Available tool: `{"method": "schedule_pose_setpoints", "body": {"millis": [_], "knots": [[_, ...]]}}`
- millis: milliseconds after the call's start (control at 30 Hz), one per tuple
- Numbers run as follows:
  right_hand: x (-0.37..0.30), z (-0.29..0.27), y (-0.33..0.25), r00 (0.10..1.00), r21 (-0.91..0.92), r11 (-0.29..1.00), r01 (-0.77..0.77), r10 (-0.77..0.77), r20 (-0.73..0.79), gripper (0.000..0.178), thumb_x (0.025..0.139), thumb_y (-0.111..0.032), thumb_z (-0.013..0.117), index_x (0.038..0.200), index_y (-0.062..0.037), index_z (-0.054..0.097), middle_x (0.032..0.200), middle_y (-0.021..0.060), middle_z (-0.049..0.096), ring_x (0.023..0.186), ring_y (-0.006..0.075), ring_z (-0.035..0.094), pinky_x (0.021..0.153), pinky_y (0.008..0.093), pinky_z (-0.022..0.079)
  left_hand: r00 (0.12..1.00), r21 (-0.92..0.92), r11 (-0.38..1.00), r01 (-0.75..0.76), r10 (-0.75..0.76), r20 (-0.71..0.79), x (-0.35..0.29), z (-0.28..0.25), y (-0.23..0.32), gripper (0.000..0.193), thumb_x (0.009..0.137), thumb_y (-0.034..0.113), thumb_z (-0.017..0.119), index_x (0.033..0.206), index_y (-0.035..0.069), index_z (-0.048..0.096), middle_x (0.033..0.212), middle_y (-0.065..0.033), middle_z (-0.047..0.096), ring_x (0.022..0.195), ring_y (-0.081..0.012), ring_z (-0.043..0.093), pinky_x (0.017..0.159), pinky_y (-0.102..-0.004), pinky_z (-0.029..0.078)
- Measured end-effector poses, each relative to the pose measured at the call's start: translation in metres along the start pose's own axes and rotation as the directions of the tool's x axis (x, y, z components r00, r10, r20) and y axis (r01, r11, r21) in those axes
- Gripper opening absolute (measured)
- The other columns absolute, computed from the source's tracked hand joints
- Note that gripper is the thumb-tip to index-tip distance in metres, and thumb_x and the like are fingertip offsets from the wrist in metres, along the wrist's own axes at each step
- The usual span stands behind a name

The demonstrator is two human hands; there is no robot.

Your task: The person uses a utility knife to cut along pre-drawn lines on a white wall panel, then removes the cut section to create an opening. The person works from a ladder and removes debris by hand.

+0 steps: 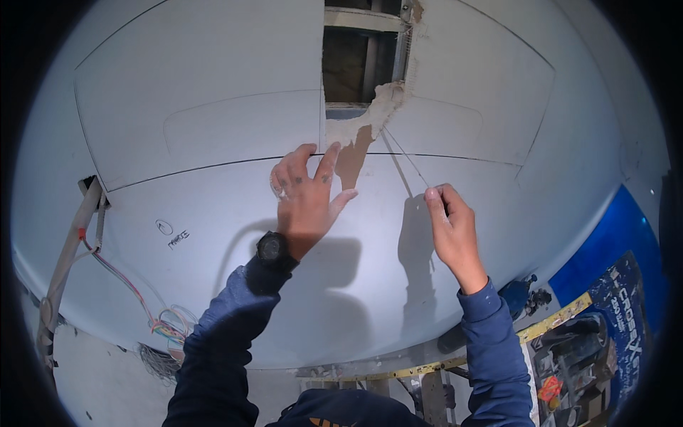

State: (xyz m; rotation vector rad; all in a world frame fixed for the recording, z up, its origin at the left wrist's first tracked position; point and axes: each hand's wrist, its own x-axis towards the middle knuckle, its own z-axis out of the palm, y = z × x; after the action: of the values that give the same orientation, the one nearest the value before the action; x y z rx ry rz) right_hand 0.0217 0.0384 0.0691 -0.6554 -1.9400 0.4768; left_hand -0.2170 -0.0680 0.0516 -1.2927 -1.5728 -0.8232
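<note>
In front of me is a pale wall panel with a cut opening. Below the opening the surface is torn, leaving a ragged white edge and a bare brown patch. My left hand, a dark watch on its wrist, lies with fingers spread against the wall beside that patch. To the right, my right hand pinches one end of a thin pale strand. The strand runs taut up to the torn edge; its exact kind is too fine to make out.
Metal framing shows inside the opening. At the left, a pipe and loose coloured wires come from a wall hole. A yellow-edged ladder or platform stands below me. Lower right are a cluttered tray and a blue bag.
</note>
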Motion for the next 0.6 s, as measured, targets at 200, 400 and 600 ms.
{"method": "schedule_pose_setpoints", "body": {"millis": [200, 400, 600], "knots": [[-0.019, 0.017, 0.027, 0.997, 0.146, 0.986, -0.08, 0.076, 0.032, 0.037, 0.112, -0.032, 0.054, 0.098, 0.0007, 0.065, 0.068, 0.0097, 0.055, 0.064, 0.0175, 0.048, 0.063, 0.0342, 0.044, 0.954, 0.07, 0.97, -0.232, 0.241, -0.177, -0.006, 0.023, -0.025, 0.083, 0.074, 0.045, 0.094, 0.143, 0.011, 0.064, 0.137, -0.0196, 0.051, 0.128, -0.0357, 0.047, 0.107, -0.0505, 0.035], [-0.018, 0.037, 0.021, 0.993, 0.181, 0.983, -0.04, 0.019, 0.117, 0.038, 0.113, -0.036, 0.051, 0.111, -0.0022, 0.068, 0.075, 0.0134, 0.062, 0.067, 0.0285, 0.061, 0.067, 0.0374, 0.05, 0.94, -0.075, 0.976, -0.205, 0.175, -0.293, -0.015, 0.039, -0.032, 0.056, 0.076, 0.025, 0.092, 0.122, 0.009, 0.066, 0.135, -0.0152, 0.053, 0.129, -0.0351, 0.049, 0.108, -0.0483, 0.039], [-0.011, 0.046, -0.004, 0.977, -0.093, 0.976, 0.197, -0.188, 0.097, 0.028, 0.106, -0.031, 0.062, 0.116, -0.0056, 0.07, 0.086, 0.0147, 0.069, 0.076, 0.0346, 0.069, 0.068, 0.0413, 0.055, 0.911, -0.11, 0.96, -0.259, 0.204, -0.359, -0.017, 0.044, -0.036, 0.058, 0.079, 0.022, 0.088, 0.129, 0.008, 0.062, 0.13, -0.0142, 0.055, 0.127, -0.0348, 0.051, 0.11, -0.0477, 0.042]]}}
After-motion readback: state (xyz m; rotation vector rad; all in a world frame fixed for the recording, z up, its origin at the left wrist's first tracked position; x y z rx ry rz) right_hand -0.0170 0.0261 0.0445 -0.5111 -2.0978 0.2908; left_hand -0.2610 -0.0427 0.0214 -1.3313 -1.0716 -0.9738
